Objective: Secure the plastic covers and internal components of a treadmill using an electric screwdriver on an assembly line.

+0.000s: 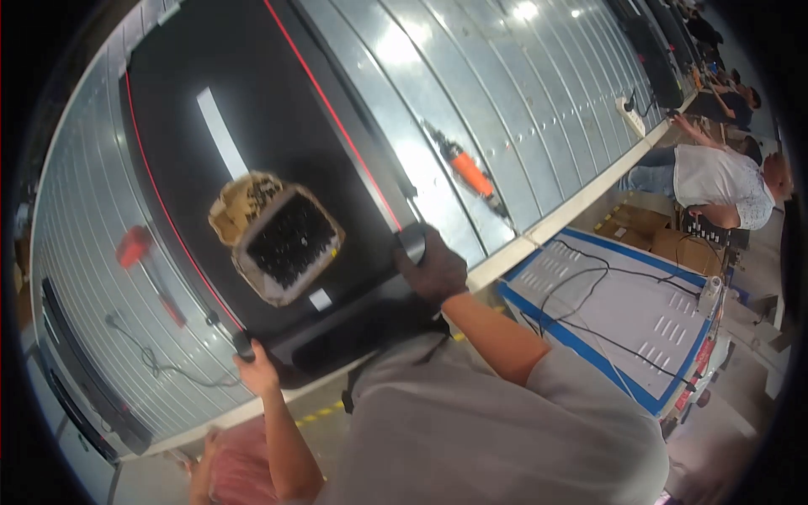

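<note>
A long black treadmill-like machine [278, 109] with red edge lines lies on the metal table in front of me. My bare left hand [258, 370] is closed around a small black end cap [242, 343] at its near left corner. At the near right corner, my right hand [436, 268], in a dark glove, grips another black end cap [411, 241]. Between my hands, on the black deck, rests a torn cardboard box [332, 220] with small black parts [293, 240], probably screws, in a white liner. A small white label [320, 300] sits near the front.
A red-headed mallet [135, 246] and a thin cable [151, 358] lie left on the ribbed table [539, 101]. An orange power screwdriver [471, 172] lies right. A blue-edged cart [623, 303] with cables stands at the right. People work nearby, one in white [720, 181], another in red [240, 463].
</note>
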The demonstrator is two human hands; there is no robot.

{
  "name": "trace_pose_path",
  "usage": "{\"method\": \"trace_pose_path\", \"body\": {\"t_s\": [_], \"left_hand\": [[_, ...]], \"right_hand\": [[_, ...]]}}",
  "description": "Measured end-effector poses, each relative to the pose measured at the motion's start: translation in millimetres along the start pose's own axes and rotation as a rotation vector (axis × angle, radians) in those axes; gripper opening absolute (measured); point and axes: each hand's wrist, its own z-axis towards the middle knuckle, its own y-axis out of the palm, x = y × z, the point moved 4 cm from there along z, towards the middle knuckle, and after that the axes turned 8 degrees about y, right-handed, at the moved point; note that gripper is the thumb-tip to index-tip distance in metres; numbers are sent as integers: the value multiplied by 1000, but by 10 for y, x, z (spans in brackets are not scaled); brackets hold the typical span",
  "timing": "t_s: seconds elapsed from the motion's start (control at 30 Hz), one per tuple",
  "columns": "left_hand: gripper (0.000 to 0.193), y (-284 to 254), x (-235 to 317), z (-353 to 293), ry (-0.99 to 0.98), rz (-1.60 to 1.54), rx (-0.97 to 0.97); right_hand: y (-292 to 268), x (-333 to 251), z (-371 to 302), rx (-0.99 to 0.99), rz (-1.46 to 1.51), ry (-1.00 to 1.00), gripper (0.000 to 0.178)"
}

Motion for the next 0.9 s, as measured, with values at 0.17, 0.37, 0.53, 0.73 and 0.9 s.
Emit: {"method": "trace_pose_path", "body": {"t_s": [0.17,0.37,0.53,0.73,0.9], "left_hand": [[83,67,-127,51,52,-18,-14],[77,226,-257,454,-120,-778,-296],[81,253,-446,644,-104,-681,-354],[87,394,-229,305,-44,-738,-589],[86,231,-33,-46,-74,-761,-677]], "right_hand": [[-14,-38,-41,22,-77,16,51],[-20,245,-248,104,108,-92,46],[359,1339,-856,36,182,-397,100],[352,1776,-835,58,374,-308,94],[348,1805,-1052,205,569,-316,87]]}}
